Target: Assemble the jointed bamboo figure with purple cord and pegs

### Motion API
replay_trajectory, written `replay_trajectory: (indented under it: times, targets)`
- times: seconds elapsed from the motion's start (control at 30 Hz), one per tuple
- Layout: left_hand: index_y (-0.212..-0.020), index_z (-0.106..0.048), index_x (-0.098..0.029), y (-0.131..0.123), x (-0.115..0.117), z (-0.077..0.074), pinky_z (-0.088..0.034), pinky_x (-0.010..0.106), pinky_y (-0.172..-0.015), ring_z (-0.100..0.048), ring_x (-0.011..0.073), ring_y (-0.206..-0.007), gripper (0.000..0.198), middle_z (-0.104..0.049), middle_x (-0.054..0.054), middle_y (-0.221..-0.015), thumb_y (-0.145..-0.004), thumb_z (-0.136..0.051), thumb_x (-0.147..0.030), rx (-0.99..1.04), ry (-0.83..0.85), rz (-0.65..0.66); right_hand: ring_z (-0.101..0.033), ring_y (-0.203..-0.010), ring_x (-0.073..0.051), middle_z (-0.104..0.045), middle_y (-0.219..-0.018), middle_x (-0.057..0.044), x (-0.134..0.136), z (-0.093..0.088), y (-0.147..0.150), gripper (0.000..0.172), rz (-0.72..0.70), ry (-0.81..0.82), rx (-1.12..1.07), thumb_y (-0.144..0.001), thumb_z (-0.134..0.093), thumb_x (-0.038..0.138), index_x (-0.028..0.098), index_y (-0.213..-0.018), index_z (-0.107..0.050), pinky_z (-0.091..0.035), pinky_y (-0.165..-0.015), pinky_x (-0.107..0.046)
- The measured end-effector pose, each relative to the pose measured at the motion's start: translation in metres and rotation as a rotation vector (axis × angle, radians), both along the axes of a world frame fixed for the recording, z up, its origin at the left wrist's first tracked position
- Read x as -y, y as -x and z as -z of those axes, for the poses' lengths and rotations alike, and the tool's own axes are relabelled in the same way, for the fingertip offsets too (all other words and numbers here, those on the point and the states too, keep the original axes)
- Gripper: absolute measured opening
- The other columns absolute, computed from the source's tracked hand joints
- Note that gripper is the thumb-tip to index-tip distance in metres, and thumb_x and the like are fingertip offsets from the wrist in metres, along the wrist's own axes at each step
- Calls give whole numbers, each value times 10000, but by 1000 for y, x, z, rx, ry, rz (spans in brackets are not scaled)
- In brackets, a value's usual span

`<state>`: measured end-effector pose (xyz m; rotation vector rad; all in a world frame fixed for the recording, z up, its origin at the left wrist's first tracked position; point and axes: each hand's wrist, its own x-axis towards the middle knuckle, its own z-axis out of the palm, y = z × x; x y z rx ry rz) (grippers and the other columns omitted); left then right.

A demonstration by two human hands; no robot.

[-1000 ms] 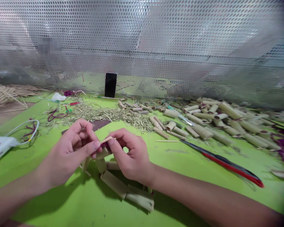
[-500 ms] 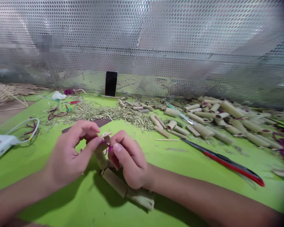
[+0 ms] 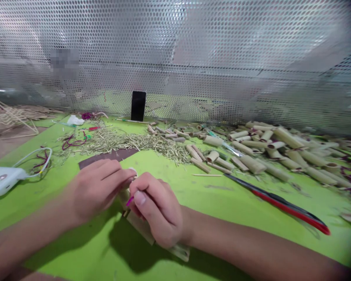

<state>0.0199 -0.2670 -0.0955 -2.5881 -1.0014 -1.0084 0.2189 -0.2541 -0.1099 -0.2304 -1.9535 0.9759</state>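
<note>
Thread [image 3: 130, 201], purple, pinched in curled R hand [image 3: 156, 208]; L hand [image 3: 101, 189] adj., palm dn., can't tell grip.

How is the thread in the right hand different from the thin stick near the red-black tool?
The thread is purple; the stick is pale. The right hand holds the thread; the stick lies on the table. The visible thread is shorter than the stick. Both are slender.
</note>
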Motion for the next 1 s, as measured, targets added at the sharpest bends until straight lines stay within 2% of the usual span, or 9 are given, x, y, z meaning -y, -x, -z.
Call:
replay_trajectory:
  times: [0.2,0.3,0.37,0.47,0.67,0.8,0.9,1.0]
  targets:
    - [-1204,-676,-219,-2,6,-4,-457,297,-686,-593,178,-721,312,-670,26,-804,-979,-483,-121,56,111,6,-399,-479,-79,-468,-645,69,2,-3,-2,134,-27,43,-49,-1082,-370,249,221,-985,-458,-355,-482,-211]
    - [-1100,-718,-225,-3,9,-9,-467,297,-716,-594,168,-746,263,-660,25,-821,-961,-517,-129,109,143,-9,-393,-475,-79,-466,-646,69,3,-4,-3,134,-27,52,-28,-1085,-368,259,220,-992,-457,-341,-471,-209]
    - [-1037,-740,-222,-3,8,-12,-496,306,-787,-623,179,-860,251,-675,54,-948,-951,-523,-130,120,162,-11,-393,-478,-81,-470,-647,67,4,-5,-3,135,-29,49,-17,-1085,-362,260,219,-999,-457,-335,-468,-211]
    - [-1042,-746,-212,-2,4,-14,-526,301,-892,-658,186,-1012,279,-693,73,-1129,-939,-508,-108,90,254,77,-386,-475,-81,-470,-642,67,5,-5,-2,142,-43,50,-43,-1084,-366,266,218,-991,-462,-325,-466,-212]
    - [-959,-734,-190,2,-5,-12,-532,256,-906,-691,167,-998,247,-747,47,-1057,-920,-510,-94,219,495,245,-380,-474,-80,-455,-625,70,6,-3,-2,145,-65,102,-62,-1090,-382,270,217,-990,-474,-328,-470,-212]
    - [-1105,-728,-230,11,-8,-12,-539,284,-888,-692,201,-996,234,-746,42,-1101,-979,-533,-262,309,680,354,-388,-481,-84,-471,-635,66,2,-1,-3,154,-47,76,-82,-1094,-375,260,216,-995,-483,-326,-475,-221]
    - [-1250,-687,-261,17,-8,-11,-557,326,-878,-693,238,-997,360,-738,52,-1136,-1017,-492,-455,311,800,403,-429,-509,-95,-498,-649,56,-2,0,-4,152,-47,47,-72,-1096,-370,258,217,-997,-477,-346,-494,-230]
    - [-1404,-584,-271,21,-6,-7,-572,379,-935,-685,289,-1084,573,-695,79,-1279,-930,-612,-592,260,845,401,-452,-531,-98,-513,-663,47,-5,0,-5,165,-39,66,-43,-1100,-371,272,217,-991,-482,-357,-502,-230]
